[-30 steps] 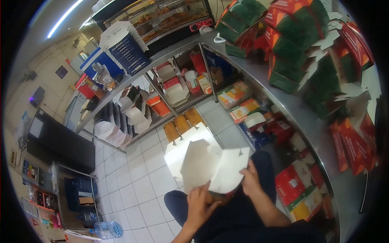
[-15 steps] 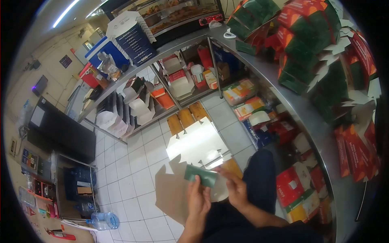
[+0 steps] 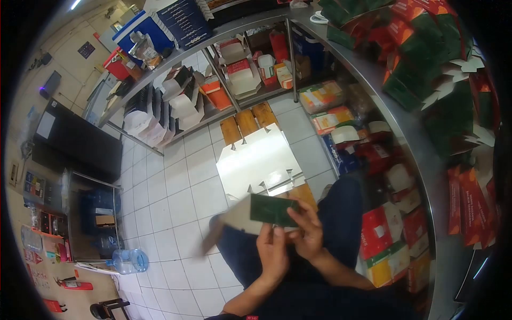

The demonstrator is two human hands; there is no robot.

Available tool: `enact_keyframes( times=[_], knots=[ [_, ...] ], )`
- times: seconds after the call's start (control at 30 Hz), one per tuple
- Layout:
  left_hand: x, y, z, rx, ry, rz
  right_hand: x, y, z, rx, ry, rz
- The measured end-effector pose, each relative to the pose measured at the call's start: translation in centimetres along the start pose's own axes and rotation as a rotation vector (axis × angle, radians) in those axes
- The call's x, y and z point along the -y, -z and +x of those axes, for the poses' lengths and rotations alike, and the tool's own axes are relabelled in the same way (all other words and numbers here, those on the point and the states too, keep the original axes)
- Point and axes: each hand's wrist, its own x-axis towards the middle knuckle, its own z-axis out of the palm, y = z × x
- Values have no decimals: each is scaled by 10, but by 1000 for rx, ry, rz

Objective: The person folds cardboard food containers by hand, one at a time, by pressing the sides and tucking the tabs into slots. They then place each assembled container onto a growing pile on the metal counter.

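We see a card box (image 3: 240, 217) in front of the body, just above the lap, with a green flap (image 3: 271, 209) facing up. One pale side sticks out to the left and looks blurry. The left hand (image 3: 273, 255) grips the box at the bottom edge of the green flap. The right hand (image 3: 307, 230) grips it at the right end, with fingers bent over the green part. We cannot see all the fingertips, because some are behind the card.

Past the box, we see flat white sheets (image 3: 256, 160) lying on a wooden bench (image 3: 246, 121). Dark trouser legs (image 3: 341, 213) are close by the hands. White tiles (image 3: 160, 226) cover the floor. On our right, a metal counter (image 3: 368, 82) holds a big pile of red and green boxes (image 3: 410, 80). More boxes (image 3: 376, 232) sit under it.
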Motion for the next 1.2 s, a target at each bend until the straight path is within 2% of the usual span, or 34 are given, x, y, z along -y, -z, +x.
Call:
enact_keyframes(
  times=[0.03,0.1,0.13,0.23,0.37,0.43,0.47,0.5,0.53,0.57,0.63,0.67,0.73,0.8,0.87,0.9,0.97,1.03,1.1,1.13,1.17,1.2],
  knots=[
    [-6,9,4,3,-1,1,-2,4,-2,-3,2,0],
    [-19,30,11,168,90,363,-10,20,-14,-29,-50,11],
    [-18,27,16,90,38,292,-14,21,-17,-73,-154,87],
    [-29,39,16,130,25,411,-3,29,17,-105,-54,-100],
    [-35,43,16,156,-4,436,-7,33,33,-18,-211,-1],
    [-29,56,30,312,-268,600,-12,35,27,-15,-271,111],
    [-28,58,32,313,-270,601,-18,35,21,-34,-213,161],
    [-28,60,33,214,-239,618,-20,35,20,-52,-157,212],
    [-28,62,34,115,-205,635,-20,35,20,-58,-166,298],
    [-28,64,35,116,-202,637,-19,34,22,-60,-169,299],
    [-29,69,37,213,-324,619,-17,31,24,-13,-359,251],
    [-29,70,39,219,-322,621,-15,32,23,20,-452,310],
    [-28,69,46,203,-425,800,-16,28,19,-14,-464,346],
    [-30,64,49,177,-379,874,-14,19,16,-42,-485,383],
    [-27,61,49,150,-336,943,-6,9,19,-258,-396,73],
    [-24,61,49,148,-382,863,-1,9,22,-258,-396,71],
    [-22,63,49,145,-417,787,13,9,27,-79,-253,-313],
    [-22,62,56,165,-444,771,16,11,30,2,-277,-277],
    [-25,63,64,200,-432,761,11,19,29,185,-275,-49],
    [-26,63,68,235,-422,752,9,26,30,274,-192,-36],
    [-27,61,72,255,-413,742,7,32,31,260,-199,-51],
    [-27,57,75,278,-457,832,6,38,32,334,-182,-197]
  ],
)
